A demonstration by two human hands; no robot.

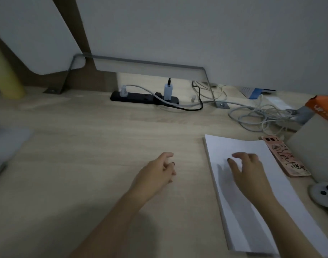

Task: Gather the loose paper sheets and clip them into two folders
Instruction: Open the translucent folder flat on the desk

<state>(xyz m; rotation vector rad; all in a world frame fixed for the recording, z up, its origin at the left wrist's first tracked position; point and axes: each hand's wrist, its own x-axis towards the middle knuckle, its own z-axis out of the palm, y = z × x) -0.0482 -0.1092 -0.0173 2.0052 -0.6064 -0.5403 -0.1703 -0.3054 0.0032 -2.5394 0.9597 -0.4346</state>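
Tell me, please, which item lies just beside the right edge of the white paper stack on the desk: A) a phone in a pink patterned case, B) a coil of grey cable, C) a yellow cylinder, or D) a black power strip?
A: the phone in its pink patterned case lies on the desk alongside the upper right edge of the paper stack.

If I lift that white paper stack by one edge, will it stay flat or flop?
Likely floppy: the paper stack looks thin, so it should sag when lifted by one edge. No clip shows, so sheets may fan or slide apart on the smooth desk. Pushed flat under the right hand, it probably glides easily.
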